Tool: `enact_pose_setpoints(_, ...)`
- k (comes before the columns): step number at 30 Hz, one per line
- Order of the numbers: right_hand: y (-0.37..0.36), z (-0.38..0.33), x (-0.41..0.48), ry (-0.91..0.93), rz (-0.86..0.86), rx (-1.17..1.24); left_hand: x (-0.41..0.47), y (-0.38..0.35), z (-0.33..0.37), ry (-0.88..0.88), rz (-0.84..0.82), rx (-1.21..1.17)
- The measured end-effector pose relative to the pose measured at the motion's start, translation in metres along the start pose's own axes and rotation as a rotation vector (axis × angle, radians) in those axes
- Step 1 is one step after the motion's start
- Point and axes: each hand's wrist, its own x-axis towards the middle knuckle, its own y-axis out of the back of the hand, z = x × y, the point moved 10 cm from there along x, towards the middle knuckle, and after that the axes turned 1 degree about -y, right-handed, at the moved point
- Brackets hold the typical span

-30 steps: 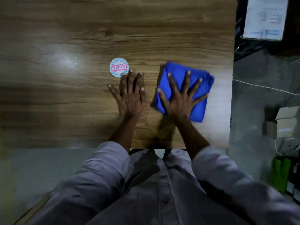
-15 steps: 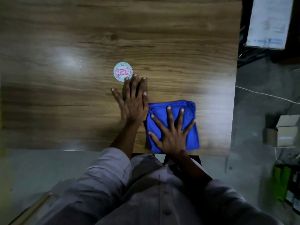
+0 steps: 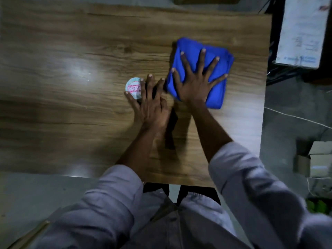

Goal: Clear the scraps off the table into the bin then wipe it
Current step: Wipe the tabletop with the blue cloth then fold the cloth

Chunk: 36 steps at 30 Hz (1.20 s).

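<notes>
A folded blue cloth (image 3: 213, 51) lies on the right part of the wooden table (image 3: 71, 51). My right hand (image 3: 195, 81) presses flat on it with fingers spread wide. My left hand (image 3: 150, 106) rests flat on the table just left of the cloth, fingers straight. Its index finger and thumb touch a round white sticker with pink print (image 3: 133, 87) on the tabletop. No bin is in view.
The table's right edge is close to the cloth. Beyond it, on the grey floor, a white box (image 3: 303, 31) stands at the top right and an open cardboard box (image 3: 316, 159) lower right. A thin white cable (image 3: 296, 117) crosses the floor.
My right hand has pushed the blue cloth from near the table's front edge away from me and to the right. My left hand stays flat by the sticker.
</notes>
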Motion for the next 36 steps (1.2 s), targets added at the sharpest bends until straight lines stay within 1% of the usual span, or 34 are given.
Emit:
enact_pose_setpoints(3, -0.011, -0.003, -0.085, 0.224, -0.049, -0.011, 0.023, 0.003, 0.0, -0.044, 0.016, -0.009)
enact_pose_setpoints(6, -0.011, 0.018, -0.164, 0.4, -0.097, -0.038, 0.043, 0.006, 0.002, -0.09, 0.056, -0.038)
enact_pose_setpoints(8, -0.01, 0.041, -0.192, 0.501, -0.108, -0.074, 0.057, 0.01, 0.006, -0.124, 0.078, -0.038)
enact_pose_setpoints(9, -0.007, 0.055, -0.195, 0.524, -0.102, -0.088, 0.066, 0.013, 0.008, -0.137, 0.088, -0.046)
enact_pose_setpoints(11, 0.001, 0.085, -0.173, 0.459, -0.078, -0.103, 0.085, 0.017, 0.013, -0.145, 0.092, -0.04)
enact_pose_setpoints(15, 0.013, 0.126, -0.072, 0.113, -0.058, -0.051, 0.108, 0.018, 0.02, -0.145, 0.12, 0.0)
enact_pose_setpoints(17, 0.018, 0.124, -0.02, -0.01, -0.025, -0.011, 0.108, 0.014, 0.021, -0.145, 0.133, 0.025)
enact_pose_setpoints(19, 0.017, 0.104, 0.026, -0.066, -0.009, 0.011, 0.107, 0.013, 0.022, -0.144, 0.143, 0.037)
enact_pose_setpoints(21, 0.01, 0.068, 0.055, -0.051, -0.022, 0.024, 0.109, 0.013, 0.02, -0.142, 0.139, 0.033)
enact_pose_setpoints(23, 0.004, 0.025, 0.063, 0.024, -0.006, 0.005, 0.111, 0.013, 0.02, -0.137, 0.131, 0.037)
enact_pose_setpoints(25, -0.001, -0.009, 0.048, 0.133, 0.001, -0.023, 0.113, 0.013, 0.02, -0.134, 0.112, 0.047)
enact_pose_setpoints(27, -0.006, -0.022, 0.015, 0.229, -0.018, -0.035, 0.112, 0.015, 0.02, -0.132, 0.103, 0.053)
enact_pose_setpoints(29, -0.005, -0.012, -0.024, 0.255, -0.033, -0.021, 0.11, 0.019, 0.021, -0.127, 0.113, 0.037)
enact_pose_setpoints(32, -0.001, 0.024, -0.074, 0.242, -0.045, -0.034, 0.109, 0.023, 0.02, -0.126, 0.131, 0.012)
enact_pose_setpoints(34, 0.005, 0.055, -0.082, 0.192, -0.029, -0.047, 0.111, 0.022, 0.021, -0.127, 0.127, 0.007)
enact_pose_setpoints(36, 0.013, 0.08, -0.064, 0.127, -0.02, -0.059, 0.111, 0.022, 0.021, -0.123, 0.119, 0.013)
